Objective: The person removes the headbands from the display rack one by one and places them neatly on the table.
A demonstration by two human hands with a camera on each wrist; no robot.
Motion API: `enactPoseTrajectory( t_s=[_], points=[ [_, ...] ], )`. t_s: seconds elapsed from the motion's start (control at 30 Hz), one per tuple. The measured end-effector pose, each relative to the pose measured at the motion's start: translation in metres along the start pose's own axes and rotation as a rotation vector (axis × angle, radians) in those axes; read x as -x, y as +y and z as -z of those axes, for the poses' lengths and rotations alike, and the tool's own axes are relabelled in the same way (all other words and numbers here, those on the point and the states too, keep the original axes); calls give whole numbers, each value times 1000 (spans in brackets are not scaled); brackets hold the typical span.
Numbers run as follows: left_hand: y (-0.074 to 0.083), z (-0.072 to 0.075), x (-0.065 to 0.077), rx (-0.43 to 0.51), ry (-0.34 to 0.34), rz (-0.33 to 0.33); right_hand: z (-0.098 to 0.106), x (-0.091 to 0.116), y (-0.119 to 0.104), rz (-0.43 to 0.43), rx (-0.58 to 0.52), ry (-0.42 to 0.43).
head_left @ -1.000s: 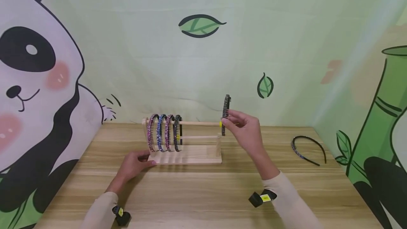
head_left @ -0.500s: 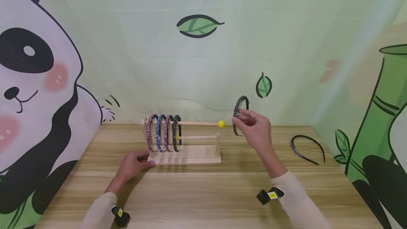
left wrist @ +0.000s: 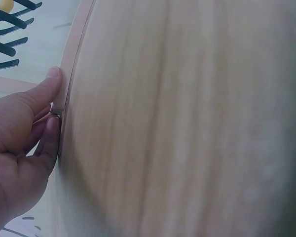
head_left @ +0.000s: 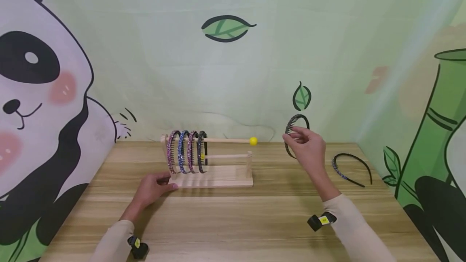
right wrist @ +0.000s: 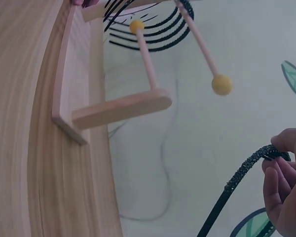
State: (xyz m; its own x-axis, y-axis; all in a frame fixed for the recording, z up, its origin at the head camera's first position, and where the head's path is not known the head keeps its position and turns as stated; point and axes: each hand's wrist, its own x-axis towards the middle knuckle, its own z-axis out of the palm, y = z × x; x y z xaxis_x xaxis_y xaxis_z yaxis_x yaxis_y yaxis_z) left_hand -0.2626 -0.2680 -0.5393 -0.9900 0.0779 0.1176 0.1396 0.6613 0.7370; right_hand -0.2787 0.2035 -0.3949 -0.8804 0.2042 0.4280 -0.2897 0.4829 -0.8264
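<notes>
The right hand (head_left: 310, 148) pinches a dark headband (head_left: 289, 128), now farther from the rack (head_left: 222, 178) the left hand (head_left: 152, 189) pinches, off its rod (head_left: 231, 140).

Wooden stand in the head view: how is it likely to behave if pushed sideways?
The wooden stand would probably slide rather than roll, since its flat base lies on the table. Being long, that base may resist tipping endways. The four headbands might shift along the upper rod, which has a bare stretch before the yellow ball.
</notes>
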Motion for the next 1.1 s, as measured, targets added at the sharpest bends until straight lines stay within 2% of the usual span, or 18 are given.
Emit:
enactPoseTrajectory(
  t_s=[0.33, 0.8, 1.1],
  points=[
    [3, 1, 1, 7, 4, -14, 6, -6, 25, -12, 89, 29],
    [2, -1, 0, -6, -3, 19, 1, -19, 62, -131, 202, 45],
    [0, 1, 0, 0, -8, 11, -3, -21, 89, -202, 231, 31]
  ],
)
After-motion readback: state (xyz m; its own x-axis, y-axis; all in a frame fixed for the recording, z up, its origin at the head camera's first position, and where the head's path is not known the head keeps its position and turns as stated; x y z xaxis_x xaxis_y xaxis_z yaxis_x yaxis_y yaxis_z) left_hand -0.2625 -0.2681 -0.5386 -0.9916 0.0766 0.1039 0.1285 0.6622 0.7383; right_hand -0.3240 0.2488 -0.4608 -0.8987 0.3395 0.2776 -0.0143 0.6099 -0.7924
